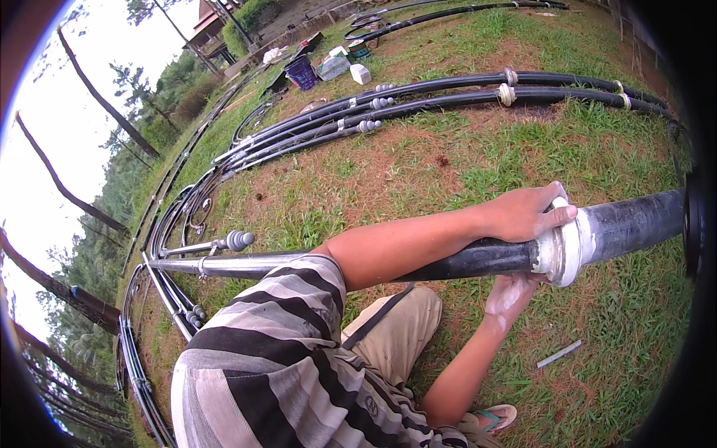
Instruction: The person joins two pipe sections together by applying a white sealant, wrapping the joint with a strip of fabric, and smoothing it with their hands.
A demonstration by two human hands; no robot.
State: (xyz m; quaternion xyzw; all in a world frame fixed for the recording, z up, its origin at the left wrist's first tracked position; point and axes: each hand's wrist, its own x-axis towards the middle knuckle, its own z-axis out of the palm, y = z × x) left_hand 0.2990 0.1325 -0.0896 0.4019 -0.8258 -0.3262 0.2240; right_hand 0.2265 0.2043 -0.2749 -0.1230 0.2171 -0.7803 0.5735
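Note:
A long black pole [478, 261] runs across in front of me, with a raised, moulded white collar [565, 250] near its right end. From above, my left hand [532, 212] reaches over the pole and curls onto the collar's top, thumb resting along the near side. White smears show on its fingertips. My right hand [512, 293] comes up from below and cups the underside of the collar, white material coating its palm. Its fingertips are hidden behind the pole. Right of the collar, the pole widens into a thicker dark section [638, 224].
More black poles [448, 101] with white rings lie on the grass beyond. Grey stepped finials [239, 240] tip thin rods at left. A purple bucket [300, 73], a clear bag [333, 68] and a green can [359, 50] stand farther back. A short grey strip [559, 354] lies near my sandalled foot [496, 418].

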